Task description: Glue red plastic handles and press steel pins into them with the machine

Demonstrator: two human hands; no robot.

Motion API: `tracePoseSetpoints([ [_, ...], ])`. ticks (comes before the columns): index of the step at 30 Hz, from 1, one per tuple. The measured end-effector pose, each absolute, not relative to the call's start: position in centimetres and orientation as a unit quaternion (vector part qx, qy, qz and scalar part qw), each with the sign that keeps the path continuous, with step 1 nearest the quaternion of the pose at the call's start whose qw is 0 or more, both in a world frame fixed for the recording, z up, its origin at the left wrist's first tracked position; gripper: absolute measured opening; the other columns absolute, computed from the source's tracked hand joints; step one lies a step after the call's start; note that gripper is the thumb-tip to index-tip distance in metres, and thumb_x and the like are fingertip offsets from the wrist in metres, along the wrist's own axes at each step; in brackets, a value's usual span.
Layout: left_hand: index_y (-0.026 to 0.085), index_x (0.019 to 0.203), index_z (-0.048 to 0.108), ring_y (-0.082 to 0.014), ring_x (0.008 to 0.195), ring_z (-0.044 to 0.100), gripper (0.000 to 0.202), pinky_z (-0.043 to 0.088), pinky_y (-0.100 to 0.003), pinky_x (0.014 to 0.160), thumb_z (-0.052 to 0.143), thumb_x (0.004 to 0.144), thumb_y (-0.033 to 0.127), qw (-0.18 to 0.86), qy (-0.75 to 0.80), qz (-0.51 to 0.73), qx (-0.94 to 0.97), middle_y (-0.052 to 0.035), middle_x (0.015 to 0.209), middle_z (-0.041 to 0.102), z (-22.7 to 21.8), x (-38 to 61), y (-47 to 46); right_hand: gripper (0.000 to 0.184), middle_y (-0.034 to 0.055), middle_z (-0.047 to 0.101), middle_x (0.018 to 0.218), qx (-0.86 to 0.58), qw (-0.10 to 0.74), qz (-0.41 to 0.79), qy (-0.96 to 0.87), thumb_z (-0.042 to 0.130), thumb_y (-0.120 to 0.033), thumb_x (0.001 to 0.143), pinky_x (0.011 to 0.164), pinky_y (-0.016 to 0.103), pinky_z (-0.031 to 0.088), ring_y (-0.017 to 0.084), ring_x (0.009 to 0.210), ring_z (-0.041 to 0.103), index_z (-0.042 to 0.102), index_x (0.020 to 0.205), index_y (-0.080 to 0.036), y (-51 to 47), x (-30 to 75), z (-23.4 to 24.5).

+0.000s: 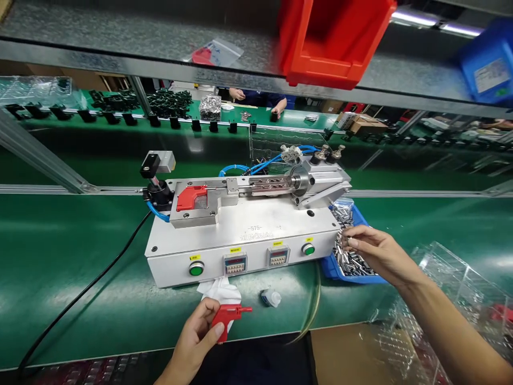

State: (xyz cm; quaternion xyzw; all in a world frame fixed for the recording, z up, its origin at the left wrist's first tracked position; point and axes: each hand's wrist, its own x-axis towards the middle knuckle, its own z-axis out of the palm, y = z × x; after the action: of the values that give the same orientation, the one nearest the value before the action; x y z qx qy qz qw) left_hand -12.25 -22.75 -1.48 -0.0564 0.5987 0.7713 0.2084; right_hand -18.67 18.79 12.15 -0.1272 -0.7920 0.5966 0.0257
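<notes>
My left hand (196,334) is closed around a red pistol-shaped plastic part (226,320), its thin tip pointing right, in front of the machine. My right hand (371,248) is over a blue bin (348,277) of small metal pins (355,262), thumb and fingers pinched together. What sits between those fingertips is too small to make out. On the white bench machine (248,238), a second red pistol-shaped part (191,197) lies in the metal fixture at the left. A metal rod runs from it toward the clamp unit (320,184) on the right.
A small bottle (271,298) and white cloth (220,291) lie before the machine. Clear plastic trays (452,278) stand at the right. Overhead, a shelf carries a red bin (326,69) and a blue bin (489,64). Another person's hands (279,108) are across the bench.
</notes>
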Motion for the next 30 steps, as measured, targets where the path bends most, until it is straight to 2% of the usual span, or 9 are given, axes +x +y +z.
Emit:
tracePoseSetpoints([
  [5,0.021,0.094,0.066,-0.0180,0.067,0.057,0.049,0.047,-0.025,0.060,0.084,0.077,0.064,0.203,0.603,0.767,-0.078,-0.0039,0.085,0.069,-1.8,-11.7,-23.1,0.044,0.0026,0.073,0.083,-0.142,0.054,0.661,-0.735,0.099,-0.055,0.060,0.073,0.036,0.064,0.017,0.072,0.068,0.077,0.083,-0.024,18.4,-18.2,12.4],
  [10,0.021,0.098,0.068,-0.0219,0.075,0.065,0.053,0.053,-0.027,0.065,0.086,0.074,0.065,0.219,0.609,0.756,-0.100,-0.0075,0.096,0.075,-2.3,-11.5,-23.4,0.039,0.0010,0.074,0.085,-0.154,0.040,0.695,-0.702,0.099,-0.046,0.063,0.073,0.031,0.062,0.014,0.072,0.068,0.080,0.087,-0.023,18.1,-17.8,12.4],
  [14,0.021,0.100,0.067,-0.0204,0.073,0.065,0.052,0.053,-0.025,0.064,0.086,0.075,0.063,0.226,0.604,0.758,-0.097,-0.0071,0.096,0.076,-2.5,-11.5,-23.5,0.039,0.0000,0.074,0.081,-0.154,0.039,0.704,-0.692,0.102,-0.043,0.058,0.071,0.028,0.062,0.013,0.072,0.069,0.080,0.084,-0.023,18.1,-17.6,12.4],
  [18,0.022,0.100,0.067,-0.0189,0.074,0.065,0.050,0.053,-0.023,0.064,0.088,0.075,0.061,0.220,0.600,0.762,-0.104,-0.0062,0.097,0.076,-2.5,-11.4,-23.5,0.041,0.0004,0.074,0.084,-0.142,0.035,0.700,-0.699,0.102,-0.040,0.059,0.076,0.029,0.061,0.014,0.076,0.070,0.079,0.088,-0.023,18.2,-17.5,12.5],
  [22,0.021,0.101,0.068,-0.0197,0.075,0.065,0.050,0.053,-0.024,0.064,0.087,0.076,0.060,0.221,0.600,0.762,-0.101,-0.0071,0.100,0.075,-2.5,-11.4,-23.5,0.042,0.0001,0.073,0.085,-0.144,0.029,0.694,-0.705,0.101,-0.042,0.060,0.079,0.031,0.062,0.015,0.078,0.071,0.076,0.088,-0.024,17.8,-17.6,13.2],
  [27,0.021,0.096,0.066,-0.0173,0.072,0.060,0.045,0.049,-0.024,0.066,0.083,0.082,0.059,0.227,0.586,0.776,-0.058,-0.0043,0.090,0.072,-2.6,-11.9,-23.3,0.051,0.0008,0.068,0.079,-0.130,0.059,0.664,-0.734,0.103,-0.049,0.052,0.068,0.027,0.061,0.015,0.073,0.067,0.067,0.074,-0.022,15.7,-18.4,14.9],
  [30,0.020,0.095,0.063,-0.0153,0.073,0.056,0.042,0.045,-0.024,0.068,0.078,0.088,0.058,0.240,0.562,0.792,-0.009,-0.0041,0.089,0.070,-3.0,-12.4,-23.1,0.053,0.0018,0.065,0.078,-0.094,0.075,0.610,-0.784,0.100,-0.058,0.056,0.062,0.027,0.058,0.015,0.070,0.063,0.064,0.071,-0.022,14.0,-19.4,15.9],
])
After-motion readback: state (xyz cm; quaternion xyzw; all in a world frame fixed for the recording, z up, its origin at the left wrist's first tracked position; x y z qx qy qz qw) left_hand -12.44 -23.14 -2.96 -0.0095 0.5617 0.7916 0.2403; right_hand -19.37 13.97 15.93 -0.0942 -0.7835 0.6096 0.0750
